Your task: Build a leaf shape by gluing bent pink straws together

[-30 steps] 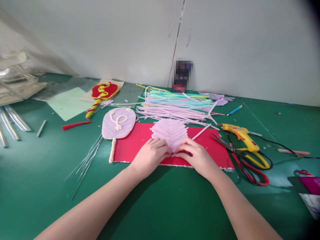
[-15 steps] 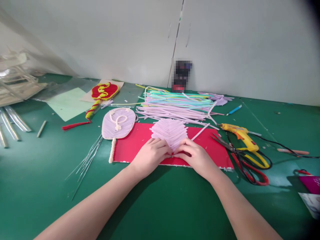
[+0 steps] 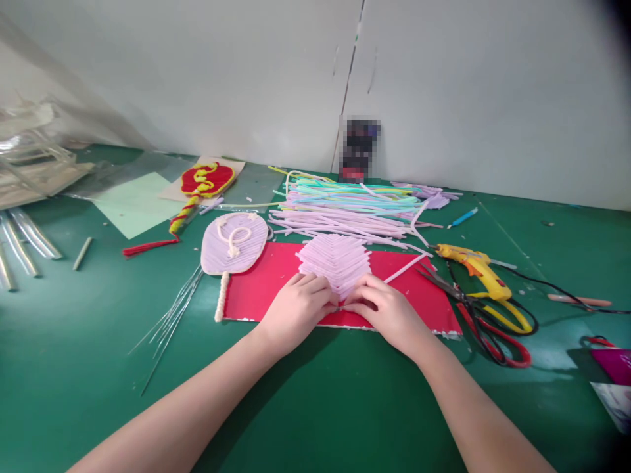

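Observation:
A pale pink panel of pipe cleaners point(image 3: 334, 259), laid in a herringbone pattern, rests on a red board point(image 3: 414, 289). At its lower left edge is my left hand point(image 3: 300, 305), fingers curled and pinching the panel's bottom tip. My right hand point(image 3: 387, 309) mirrors it from the lower right, thumb and index finger closed at the same tip. The fingertips of both hands nearly meet and cover that tip. One loose pink pipe cleaner point(image 3: 407, 267) slants across the board beside my right hand. A lilac fan point(image 3: 231, 243) with a cream twisted handle overlaps the board's left end.
Behind the board lies a heap of coloured pipe cleaners point(image 3: 345, 203). To the right are scissors point(image 3: 486, 328), a yellow glue gun point(image 3: 476, 266) and a blue pen point(image 3: 462, 217). Thin wires point(image 3: 172, 322) and a red-and-yellow fan point(image 3: 207, 179) with tassel lie left.
The loose pink pipe cleaner has shifted right and now slants less steeply. Both hands keep almost the same position at the panel's tip.

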{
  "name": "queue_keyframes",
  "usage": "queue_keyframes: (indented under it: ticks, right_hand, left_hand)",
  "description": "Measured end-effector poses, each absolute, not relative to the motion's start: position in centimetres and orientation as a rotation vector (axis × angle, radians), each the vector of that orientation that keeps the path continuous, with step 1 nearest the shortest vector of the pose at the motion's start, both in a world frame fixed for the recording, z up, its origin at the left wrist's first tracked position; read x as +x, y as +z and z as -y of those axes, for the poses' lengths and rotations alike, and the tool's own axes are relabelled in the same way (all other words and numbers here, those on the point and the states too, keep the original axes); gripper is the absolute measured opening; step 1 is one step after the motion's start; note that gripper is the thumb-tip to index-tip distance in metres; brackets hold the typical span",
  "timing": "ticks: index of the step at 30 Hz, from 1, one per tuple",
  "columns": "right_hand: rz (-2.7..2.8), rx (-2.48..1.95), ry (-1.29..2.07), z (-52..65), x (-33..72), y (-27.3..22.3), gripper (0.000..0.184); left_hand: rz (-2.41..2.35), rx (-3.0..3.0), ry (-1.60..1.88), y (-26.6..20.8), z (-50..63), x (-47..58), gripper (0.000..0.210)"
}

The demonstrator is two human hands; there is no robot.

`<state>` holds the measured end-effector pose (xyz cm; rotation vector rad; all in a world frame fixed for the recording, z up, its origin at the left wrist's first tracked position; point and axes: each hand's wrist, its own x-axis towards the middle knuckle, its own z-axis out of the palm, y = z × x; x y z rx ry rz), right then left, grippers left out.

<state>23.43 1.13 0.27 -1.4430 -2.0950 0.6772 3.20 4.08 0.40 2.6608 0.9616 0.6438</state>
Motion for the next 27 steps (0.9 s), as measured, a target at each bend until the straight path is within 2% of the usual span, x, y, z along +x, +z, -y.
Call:
queue_keyframes:
  ticks: [13,21,27]
  right_hand:
    - [2.057,-1.387,0.625,-1.3,23.8,-0.3,0.009]
    - [2.041,-1.403,0.612,-1.3,23.8,0.0,0.007]
    - [2.027,-1.416,0.639,-1.2,23.7,0.2,0.009]
  left_hand:
    - [-0.957,2.633,0.704,0.6,-4.5,2.0,0.015]
    - [-1.119,2.439,0.7,0.7,-5.7,0.9,0.014]
    - [-1.3,2.233,0.833,1.7,-6.6,-0.3,0.015]
